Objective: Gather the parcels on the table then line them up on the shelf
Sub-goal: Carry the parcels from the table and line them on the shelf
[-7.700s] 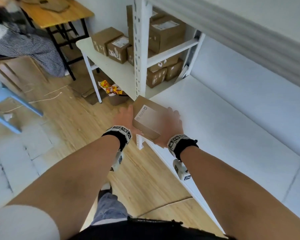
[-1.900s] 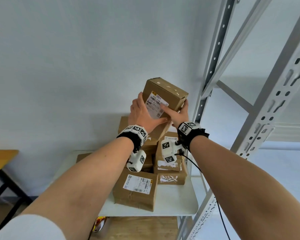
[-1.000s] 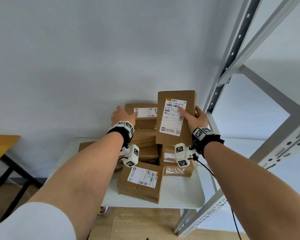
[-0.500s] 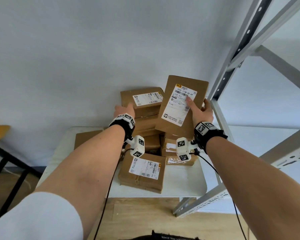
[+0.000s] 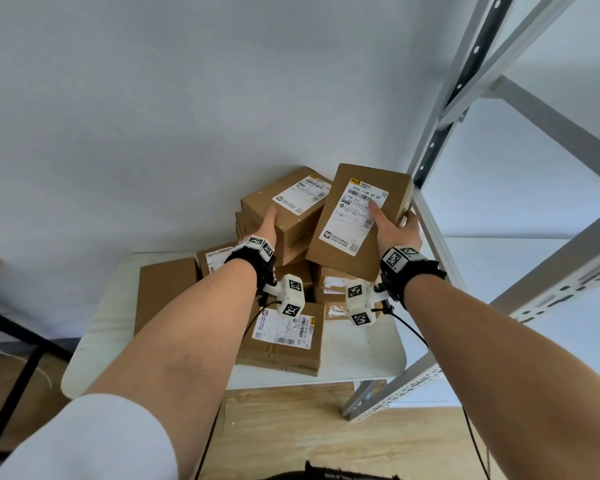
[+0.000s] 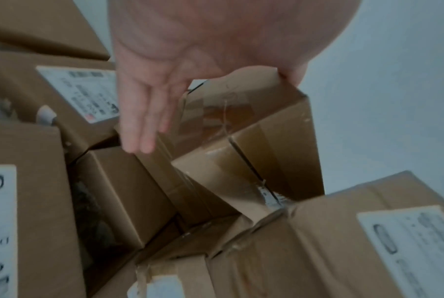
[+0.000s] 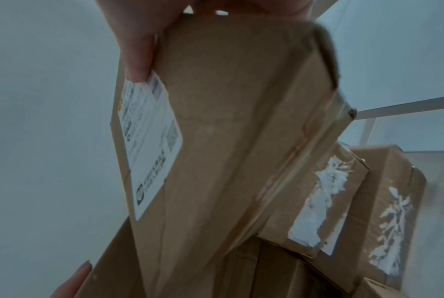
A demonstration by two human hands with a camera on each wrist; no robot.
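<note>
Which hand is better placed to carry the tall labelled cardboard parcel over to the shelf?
Right. The right hand already grips the tall labelled cardboard parcel, thumb on its label, nearest the grey metal shelf upright. The left hand rests on another stacked box.

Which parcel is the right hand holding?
The tall tilted parcel at the stack's right, label facing the camera. The right hand grips it by thumb and fingers; the other parcels rest on the pile.
</note>
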